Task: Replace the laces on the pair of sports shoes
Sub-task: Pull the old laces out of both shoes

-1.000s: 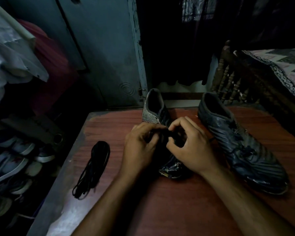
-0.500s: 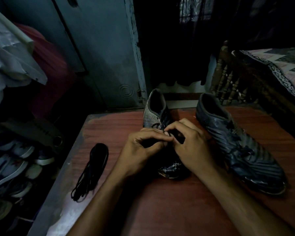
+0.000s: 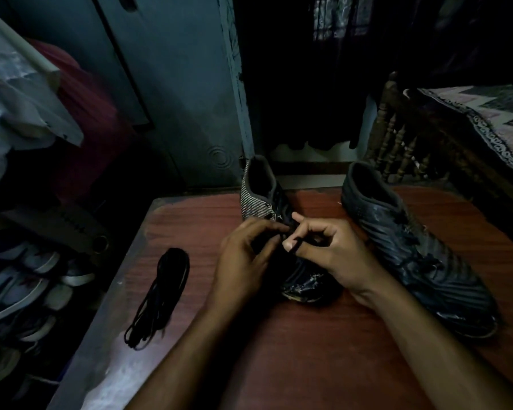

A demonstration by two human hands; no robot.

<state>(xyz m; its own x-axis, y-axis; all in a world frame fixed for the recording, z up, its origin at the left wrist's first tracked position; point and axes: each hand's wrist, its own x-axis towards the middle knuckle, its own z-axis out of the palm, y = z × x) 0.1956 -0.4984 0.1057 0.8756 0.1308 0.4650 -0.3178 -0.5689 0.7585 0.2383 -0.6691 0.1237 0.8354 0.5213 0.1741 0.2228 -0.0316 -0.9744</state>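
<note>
Two dark sports shoes stand on a reddish wooden table. The left shoe, with a striped heel, lies under both my hands, toe toward me. My left hand curls its fingers on the lace area of this shoe. My right hand pinches a thin black lace between thumb and fingers above the shoe's tongue. The right shoe stands alone at the right, with its black lace in place. A bundle of black spare laces lies on the table at the left.
A rack of other shoes fills the lower left, beside the table's edge. A blue-grey door stands behind the table. A wooden bed frame with a patterned cover is at the right. Cloth hangs at the upper left.
My hands have shifted slightly on the left shoe. The right hand's fingers have opened out a little and now show a lace end pinched above the tongue.
</note>
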